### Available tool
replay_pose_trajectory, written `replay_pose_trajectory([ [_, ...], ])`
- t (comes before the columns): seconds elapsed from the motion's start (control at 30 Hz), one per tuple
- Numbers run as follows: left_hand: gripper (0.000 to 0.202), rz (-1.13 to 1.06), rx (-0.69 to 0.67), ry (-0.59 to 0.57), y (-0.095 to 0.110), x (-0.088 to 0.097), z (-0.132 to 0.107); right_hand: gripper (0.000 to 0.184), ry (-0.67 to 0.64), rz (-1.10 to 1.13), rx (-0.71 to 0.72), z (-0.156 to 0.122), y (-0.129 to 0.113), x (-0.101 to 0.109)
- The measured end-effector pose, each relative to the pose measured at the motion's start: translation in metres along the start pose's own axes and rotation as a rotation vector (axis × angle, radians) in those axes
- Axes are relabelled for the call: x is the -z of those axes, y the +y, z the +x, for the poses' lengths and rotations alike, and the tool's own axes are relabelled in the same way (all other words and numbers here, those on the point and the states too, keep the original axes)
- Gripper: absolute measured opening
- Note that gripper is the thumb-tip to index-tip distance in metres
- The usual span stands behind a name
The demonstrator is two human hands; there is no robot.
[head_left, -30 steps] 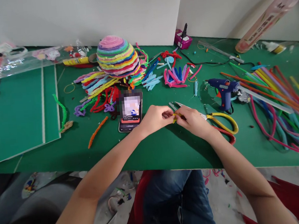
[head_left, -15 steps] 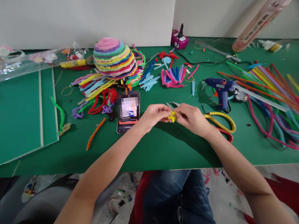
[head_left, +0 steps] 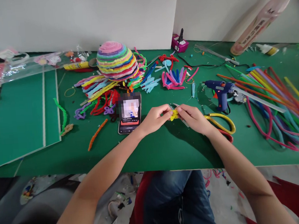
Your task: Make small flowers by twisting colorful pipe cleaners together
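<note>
Green surface (head_left: 153,157): beneath left grip (head_left: 156,119) and right grip (head_left: 194,118). Striped fuzzy dome (head_left: 117,61): beyond both, leftward. Scissors (head_left: 220,114): below right grip, partly hidden by it. Glue gun (head_left: 220,90): right of it. Phone (head_left: 130,113): just left of left grip. Yellow fuzzy piece (head_left: 174,114): small, bright, lumpy, part-covered; pinched between both grips' fingertips.

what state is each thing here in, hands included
left hand: pinching the yellow fuzzy piece
right hand: pinching its other side
yellow fuzzy piece: held between both hands
phone: screen lit
glue gun: on its side, red light showing
scissors: blades partly hidden
orange stem: loose, nearly straight
black plug: in the magenta box
</note>
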State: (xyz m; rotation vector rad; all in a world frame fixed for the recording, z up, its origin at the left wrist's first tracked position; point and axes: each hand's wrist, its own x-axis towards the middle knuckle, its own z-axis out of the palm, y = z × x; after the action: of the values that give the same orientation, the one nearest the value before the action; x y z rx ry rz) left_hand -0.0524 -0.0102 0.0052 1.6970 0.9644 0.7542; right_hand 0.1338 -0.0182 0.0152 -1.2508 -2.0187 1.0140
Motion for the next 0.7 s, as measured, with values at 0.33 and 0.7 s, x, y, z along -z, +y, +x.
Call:
replay_pose_trajectory([
  [0.33, 0.024, -0.05, -0.043, 0.031, 0.006, -0.003, -0.003, 0.025, 0.032, 0.131, 0.009, -0.001, -0.002, -0.004],
  [0.7, 0.032, -0.267, -0.086, 0.084, 0.0, -0.008, -0.003, 0.038, 0.081, 0.383, 0.009, -0.001, 0.0, -0.006],
])
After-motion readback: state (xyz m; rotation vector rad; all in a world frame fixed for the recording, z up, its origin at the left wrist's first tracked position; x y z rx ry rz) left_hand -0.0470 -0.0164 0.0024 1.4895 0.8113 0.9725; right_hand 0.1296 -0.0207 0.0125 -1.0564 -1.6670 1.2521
